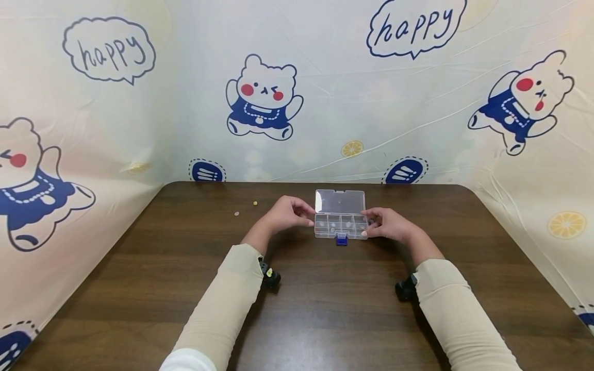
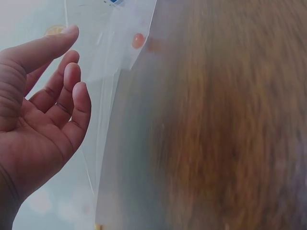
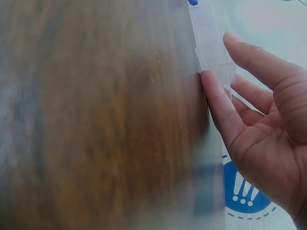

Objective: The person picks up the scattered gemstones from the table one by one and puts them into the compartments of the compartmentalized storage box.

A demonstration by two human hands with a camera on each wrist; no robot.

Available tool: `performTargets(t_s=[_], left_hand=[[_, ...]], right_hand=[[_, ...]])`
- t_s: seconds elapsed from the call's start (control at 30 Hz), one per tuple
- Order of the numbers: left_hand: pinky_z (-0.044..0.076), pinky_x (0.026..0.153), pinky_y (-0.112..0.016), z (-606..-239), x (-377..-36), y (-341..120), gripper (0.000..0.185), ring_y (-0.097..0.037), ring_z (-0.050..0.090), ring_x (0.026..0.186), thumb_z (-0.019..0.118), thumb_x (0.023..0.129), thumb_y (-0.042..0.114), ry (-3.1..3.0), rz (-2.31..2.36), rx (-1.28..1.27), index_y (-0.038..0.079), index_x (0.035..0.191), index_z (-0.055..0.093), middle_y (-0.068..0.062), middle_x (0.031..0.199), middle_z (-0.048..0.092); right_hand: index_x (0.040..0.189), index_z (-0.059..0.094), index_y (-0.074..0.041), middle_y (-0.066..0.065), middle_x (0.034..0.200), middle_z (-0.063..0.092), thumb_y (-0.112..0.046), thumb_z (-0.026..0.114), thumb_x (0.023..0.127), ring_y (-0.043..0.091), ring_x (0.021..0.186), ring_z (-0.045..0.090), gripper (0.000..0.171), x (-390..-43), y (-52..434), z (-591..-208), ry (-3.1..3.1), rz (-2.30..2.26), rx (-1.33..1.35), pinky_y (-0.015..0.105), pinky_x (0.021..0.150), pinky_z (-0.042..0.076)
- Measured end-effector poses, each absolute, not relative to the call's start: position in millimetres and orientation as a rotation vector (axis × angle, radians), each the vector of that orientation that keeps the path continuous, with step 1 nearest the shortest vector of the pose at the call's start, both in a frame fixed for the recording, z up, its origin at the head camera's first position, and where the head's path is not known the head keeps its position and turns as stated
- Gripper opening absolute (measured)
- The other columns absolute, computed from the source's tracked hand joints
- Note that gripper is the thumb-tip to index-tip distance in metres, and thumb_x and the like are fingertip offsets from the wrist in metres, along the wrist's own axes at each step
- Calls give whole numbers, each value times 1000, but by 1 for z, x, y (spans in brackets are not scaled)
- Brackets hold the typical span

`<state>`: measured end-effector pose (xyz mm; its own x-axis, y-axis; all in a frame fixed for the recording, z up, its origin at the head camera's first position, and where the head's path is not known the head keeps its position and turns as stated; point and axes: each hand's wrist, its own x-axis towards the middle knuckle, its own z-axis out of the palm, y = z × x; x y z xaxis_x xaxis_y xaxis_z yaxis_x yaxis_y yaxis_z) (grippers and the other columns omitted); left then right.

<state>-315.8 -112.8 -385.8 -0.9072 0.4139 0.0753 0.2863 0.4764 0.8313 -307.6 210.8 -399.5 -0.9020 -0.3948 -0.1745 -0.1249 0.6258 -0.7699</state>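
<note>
A clear plastic compartment box [image 1: 329,236] lies on the table with its lid [image 1: 340,202] raised at the back and a blue latch [image 1: 341,240] at the front. Several small pale pieces sit in its compartments; an orange bead [image 2: 138,40] shows through the plastic in the left wrist view. Beside the box's left end, my left hand [image 1: 289,212] has its fingers loosely bent around nothing. My right hand [image 1: 392,224] is at the box's right end, one fingertip touching the near corner, the thumb standing off in the right wrist view.
Left of my left hand lie a small yellow piece [image 1: 255,203] and a small pale piece [image 1: 236,213] on the brown wooden table [image 1: 315,314]. A printed cloth [image 1: 325,113] hangs around the table's back and sides.
</note>
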Motion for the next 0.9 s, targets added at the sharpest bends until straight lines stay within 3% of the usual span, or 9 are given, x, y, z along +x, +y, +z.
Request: performTargets(t_s=[0.4,0.57,0.9], left_hand=[[51,77,-31,-387,-312,-130,35,-21,60,86,83,76,6,2553,1460,627,0,109,72,-20,110,68],[52,82,-33,-385,-309,-137,40,-23,61,92,84,76,7,2533,1470,609,0,113,70,-21,113,67],[51,86,-36,-379,-303,-151,36,-23,61,97,85,76,14,2563,1468,566,10,110,73,-19,113,66]], right_hand=[[143,45,-3,22,137,49,-23,80,83,26,102,58,73,-308,210,-401,2507,-1179,-402,43,97,46],[143,44,-2,22,137,48,-24,80,83,25,102,58,74,-309,211,-402,2507,-1175,-409,43,96,46],[143,44,-2,22,137,48,-24,80,83,25,101,60,74,-309,211,-402,2507,-1180,-417,41,95,47]])
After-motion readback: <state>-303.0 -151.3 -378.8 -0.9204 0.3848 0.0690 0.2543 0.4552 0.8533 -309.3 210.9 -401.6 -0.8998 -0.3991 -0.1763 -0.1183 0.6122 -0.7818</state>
